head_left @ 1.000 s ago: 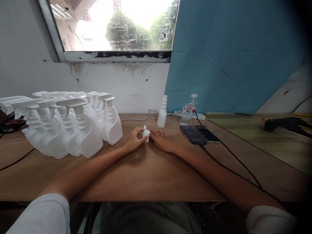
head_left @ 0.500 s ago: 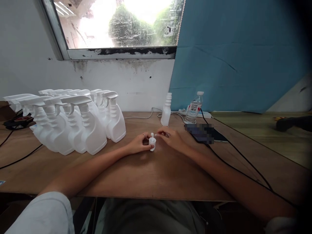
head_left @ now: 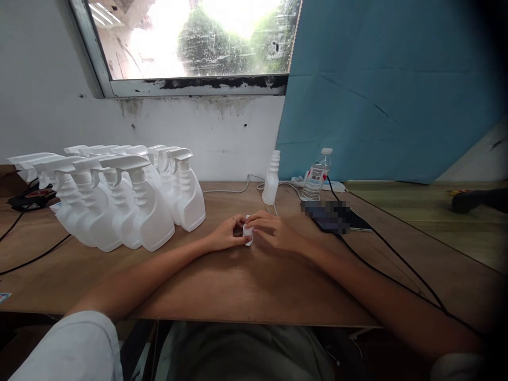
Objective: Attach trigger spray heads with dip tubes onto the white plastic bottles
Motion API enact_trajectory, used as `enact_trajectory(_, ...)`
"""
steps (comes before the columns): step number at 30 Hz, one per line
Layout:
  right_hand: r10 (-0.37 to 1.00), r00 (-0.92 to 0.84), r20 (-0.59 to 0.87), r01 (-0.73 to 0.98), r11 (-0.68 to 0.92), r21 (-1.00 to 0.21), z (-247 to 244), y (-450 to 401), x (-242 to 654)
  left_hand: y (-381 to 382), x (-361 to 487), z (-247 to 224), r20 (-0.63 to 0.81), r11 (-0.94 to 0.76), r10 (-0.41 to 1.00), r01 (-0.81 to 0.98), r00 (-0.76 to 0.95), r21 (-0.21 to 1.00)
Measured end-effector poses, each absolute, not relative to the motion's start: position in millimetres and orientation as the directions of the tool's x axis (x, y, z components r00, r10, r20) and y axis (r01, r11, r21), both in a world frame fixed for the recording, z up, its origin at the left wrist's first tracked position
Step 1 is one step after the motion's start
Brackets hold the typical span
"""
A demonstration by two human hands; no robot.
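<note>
My left hand (head_left: 229, 234) is closed around a small white plastic piece (head_left: 248, 238), which looks like a spray trigger head turned with its round collar up, low over the table. Reaching in from the other side, my right hand (head_left: 278, 233) has its fingertips on the collar and covers the opening. A thin pale tube (head_left: 275, 210) shows behind the right hand's knuckles and seems to be held in its fingers; most of it is hidden. Beyond the hands stands an upright white bottle (head_left: 270, 185) with a ribbed neck and no spray head.
Several white spray bottles (head_left: 153, 222) with trigger heads stand grouped on the left of the brown table (head_left: 238, 296). On the right are a clear water bottle (head_left: 315, 177), a phone (head_left: 327, 218) and black cables (head_left: 397, 256). A white cord (head_left: 230, 190) runs along the wall.
My right hand has moved left, and its fingers now cover the collar opening that was visible before. The thin tube now shows behind that hand. My left hand has kept its hold.
</note>
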State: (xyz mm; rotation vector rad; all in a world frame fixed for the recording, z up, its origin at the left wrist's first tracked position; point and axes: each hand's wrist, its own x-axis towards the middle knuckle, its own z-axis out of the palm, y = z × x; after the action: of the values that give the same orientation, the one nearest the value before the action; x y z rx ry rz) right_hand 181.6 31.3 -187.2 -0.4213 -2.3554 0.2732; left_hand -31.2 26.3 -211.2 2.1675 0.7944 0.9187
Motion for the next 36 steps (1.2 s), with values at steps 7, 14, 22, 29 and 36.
enact_trajectory(7,0.35,-0.712,0.609,0.213,0.934,-0.288,-188.8,32.6,182.9,26.7,-30.9,-214.5,0.497,-0.706,0.666,0.256,0.556,0.66)
enact_trajectory(14,0.317,-0.72,0.618,0.209,0.947,-0.242,-194.5,35.5,182.7,21.8,-30.8,-213.3,0.526,-0.7,0.683,0.25,0.507,0.669)
enact_trajectory(22,0.333,-0.71,0.621,0.26,0.943,-0.208,-193.3,36.1,183.8,17.8,-32.9,-210.6,0.491,-0.715,0.682,0.354,0.542,0.602)
enact_trajectory(29,0.323,-0.725,0.608,0.254,0.946,-0.199,-191.8,37.5,184.7,20.4,-34.1,-209.3,0.522,-0.745,0.66,0.384,0.54,0.545)
enact_trajectory(36,0.313,-0.714,0.626,0.225,0.95,-0.217,-194.4,38.2,182.4,21.2,-34.4,-210.8,0.534,-0.772,0.629,0.375,0.566,0.512)
